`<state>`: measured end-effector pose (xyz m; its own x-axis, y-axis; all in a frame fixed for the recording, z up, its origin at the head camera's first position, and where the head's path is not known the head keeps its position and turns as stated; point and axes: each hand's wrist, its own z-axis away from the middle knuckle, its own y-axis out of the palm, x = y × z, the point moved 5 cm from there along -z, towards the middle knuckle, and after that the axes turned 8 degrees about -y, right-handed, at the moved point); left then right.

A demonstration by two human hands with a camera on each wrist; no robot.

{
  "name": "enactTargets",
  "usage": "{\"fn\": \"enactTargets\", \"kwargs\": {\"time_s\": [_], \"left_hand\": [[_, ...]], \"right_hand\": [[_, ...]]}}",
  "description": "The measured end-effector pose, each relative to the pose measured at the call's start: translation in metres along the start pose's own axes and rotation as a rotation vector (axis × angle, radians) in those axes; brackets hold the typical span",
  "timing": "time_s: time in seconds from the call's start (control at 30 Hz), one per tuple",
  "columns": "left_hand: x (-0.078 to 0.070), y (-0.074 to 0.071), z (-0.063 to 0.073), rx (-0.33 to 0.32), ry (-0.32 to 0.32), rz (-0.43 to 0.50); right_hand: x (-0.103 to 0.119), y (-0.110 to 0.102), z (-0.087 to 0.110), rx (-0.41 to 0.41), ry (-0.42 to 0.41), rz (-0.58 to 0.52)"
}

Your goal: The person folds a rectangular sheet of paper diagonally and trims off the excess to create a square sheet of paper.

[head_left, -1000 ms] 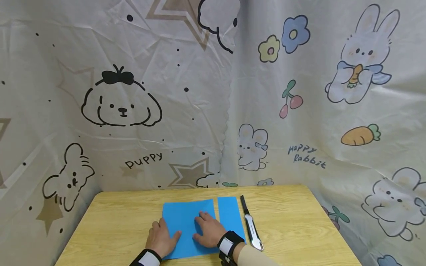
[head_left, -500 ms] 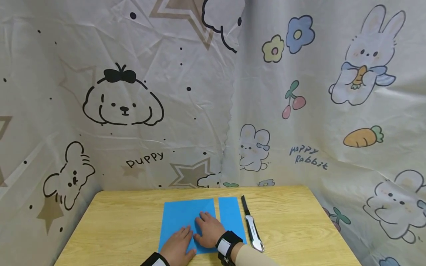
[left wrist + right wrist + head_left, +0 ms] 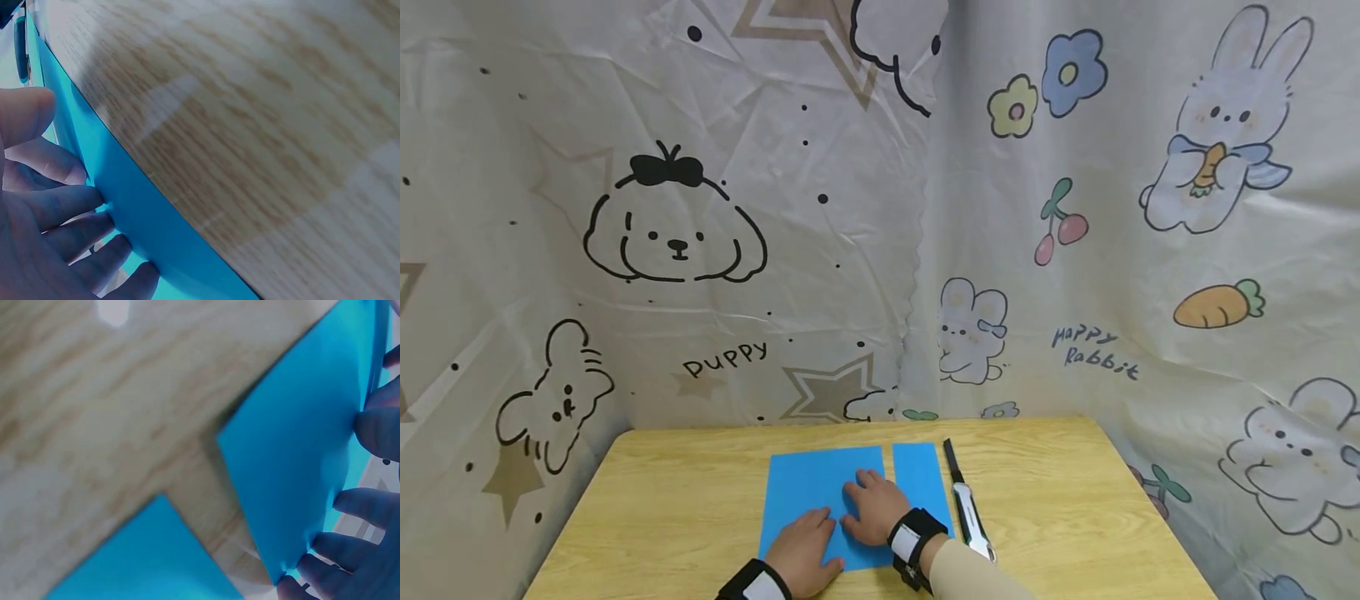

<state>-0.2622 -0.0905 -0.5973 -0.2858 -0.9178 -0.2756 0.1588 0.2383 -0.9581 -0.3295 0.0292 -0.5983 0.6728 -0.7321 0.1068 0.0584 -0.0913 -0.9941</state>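
Note:
A large sheet of blue paper (image 3: 805, 483) lies flat on the table. Across its lower part rests my left hand (image 3: 805, 554), palm down with the fingers spread. My right hand (image 3: 877, 507) presses on the sheet's right side, fingers fairly straight and close to the left hand. Just right of the sheet, past a narrow gap, is a blue paper strip (image 3: 917, 475), partly covered by the right wrist. In the right wrist view, fingertips touch the sheet (image 3: 294, 444) near its edge, and a corner of the strip (image 3: 156, 556) shows below.
A utility knife (image 3: 972, 517) with a dark blade and a white and black handle lies right of the strip. The wooden table (image 3: 662, 517) ends at the back against a printed cloth (image 3: 820, 308) with cartoon animals. Both wrists wear black straps.
My left hand has moved right, from the sheet's left edge onto its lower part. The sheet's lower left has shifted slightly. My right hand stays almost in place.

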Motion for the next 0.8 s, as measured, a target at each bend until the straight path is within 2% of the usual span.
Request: {"fn": "enactTargets", "kwargs": {"time_s": [0.23,0.57,0.8], "left_hand": [[-0.001,0.0,-0.002,0.0,-0.023,0.008],[-0.001,0.0,-0.006,0.017,-0.034,0.004],[0.0,-0.003,0.005,0.059,-0.133,0.085]], "right_hand": [[-0.014,-0.006,-0.003,-0.03,0.081,0.009],[-0.027,-0.002,-0.014,-0.068,0.126,0.085],[-0.024,-0.001,-0.017,-0.068,0.121,0.106]]}}
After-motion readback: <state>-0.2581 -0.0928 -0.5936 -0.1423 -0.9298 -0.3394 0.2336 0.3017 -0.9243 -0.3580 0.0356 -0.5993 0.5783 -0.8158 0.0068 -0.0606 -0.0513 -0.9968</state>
